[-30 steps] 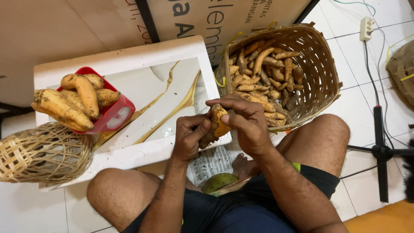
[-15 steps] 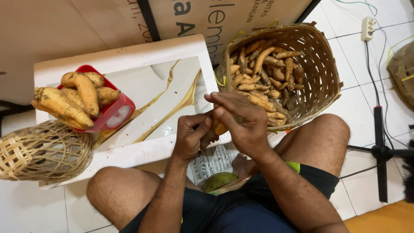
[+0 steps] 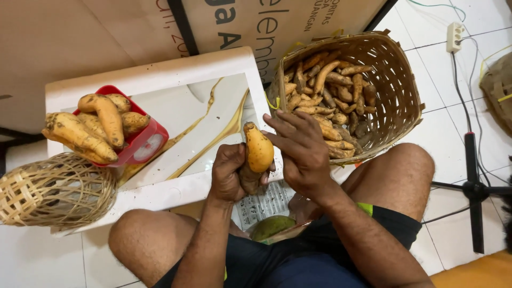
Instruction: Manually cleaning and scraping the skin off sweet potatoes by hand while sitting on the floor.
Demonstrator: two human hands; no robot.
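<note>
Head view was taken looking down on a seated person's lap. A yellow-orange tuber [image 3: 258, 151] was held upright just in front of the white tray [image 3: 160, 80], between the two hands. The left hand [image 3: 230, 173] was closed around its lower, darker end. The right hand [image 3: 300, 152] was laid against its right side with the fingers [image 3: 282, 124] spread and extended, not closed on it; whether a blade was held could not be told.

The step in hand was judged to be cleaning or peeling of the tuber, with the upper part already bright and the lower end still dark. The next move was judged to call for the tuber to be turned in the left-hand grip so that the covered end is exposed.

To the right of the tray, a large woven basket [image 3: 397, 101] of unworked tubers was noted, touching the right knee. On the tray's left part, a red container [image 3: 144, 141] heaped with cleaned tubers was recorded, and a small woven basket [image 3: 53, 192] lay below that. Printed paper [image 3: 264, 205] lay under the hands. A black stand [image 3: 472, 186] and cables were seen well to the right; nothing obstructed the hands.
</note>
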